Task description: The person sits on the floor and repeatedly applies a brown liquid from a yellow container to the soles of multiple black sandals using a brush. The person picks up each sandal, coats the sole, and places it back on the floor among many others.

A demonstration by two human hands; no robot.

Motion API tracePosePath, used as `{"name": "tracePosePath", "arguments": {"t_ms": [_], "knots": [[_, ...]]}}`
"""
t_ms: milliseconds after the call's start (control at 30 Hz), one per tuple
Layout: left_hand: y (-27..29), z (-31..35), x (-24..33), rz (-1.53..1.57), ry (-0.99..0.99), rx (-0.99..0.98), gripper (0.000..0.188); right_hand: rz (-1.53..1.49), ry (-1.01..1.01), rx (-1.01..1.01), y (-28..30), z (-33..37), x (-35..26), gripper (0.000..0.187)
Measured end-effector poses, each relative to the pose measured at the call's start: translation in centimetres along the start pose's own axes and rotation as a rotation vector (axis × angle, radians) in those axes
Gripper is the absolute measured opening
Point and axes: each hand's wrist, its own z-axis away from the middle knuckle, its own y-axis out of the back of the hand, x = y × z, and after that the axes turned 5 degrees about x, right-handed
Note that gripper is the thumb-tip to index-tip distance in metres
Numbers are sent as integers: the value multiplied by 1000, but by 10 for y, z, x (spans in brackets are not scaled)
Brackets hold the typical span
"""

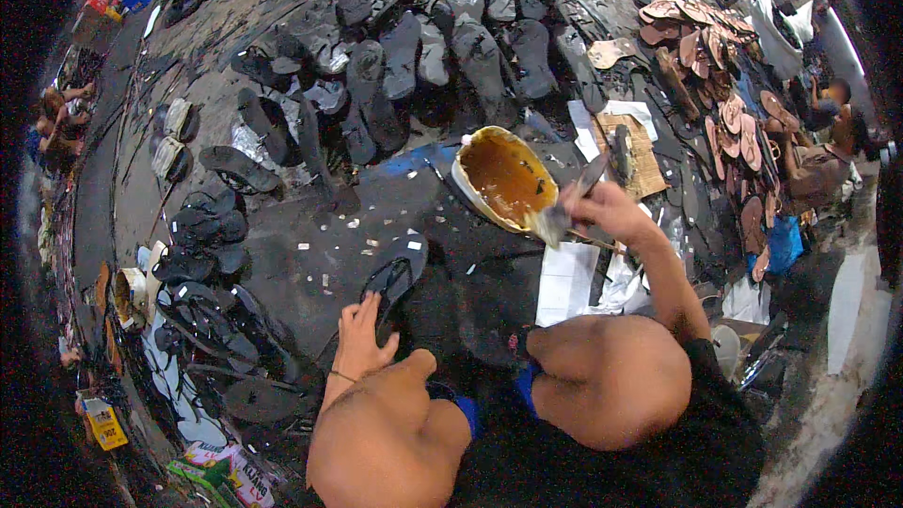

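Observation:
My right hand (pixel 611 214) is closed round the handle of a brush (pixel 547 224). Its pale, wet-looking bristles are at the near right rim of a cut-open tub (pixel 458 179), which holds amber, glue-like liquid with a few dark specks. Down on the dark ground, my left hand (pixel 361 337) grips the near end of a black flip-flop (pixel 406 259). The fingers lie over its near part and the thumb is at its right side. The hand hides that end of the flip-flop.
Many black soles and sandals (pixel 402 55) lie across the far ground. Black flip-flops (pixel 212 325) are piled at left. Tan sandals (pixel 738 127) are heaped at right, near a seated person (pixel 828 155). White paper (pixel 566 282) and cardboard (pixel 632 155) lie beside the tub.

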Motion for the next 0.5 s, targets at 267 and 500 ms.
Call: {"name": "tracePosePath", "arguments": {"t_ms": [267, 500], "knots": [[-55, -105, 11, 62, -189, -35, 61, -829, 137, -6, -34, -20, -42, 33], [-4, -157, 56, 1696, 409, 191, 44, -154, 690, 274, -141, -67, -68, 27]]}}
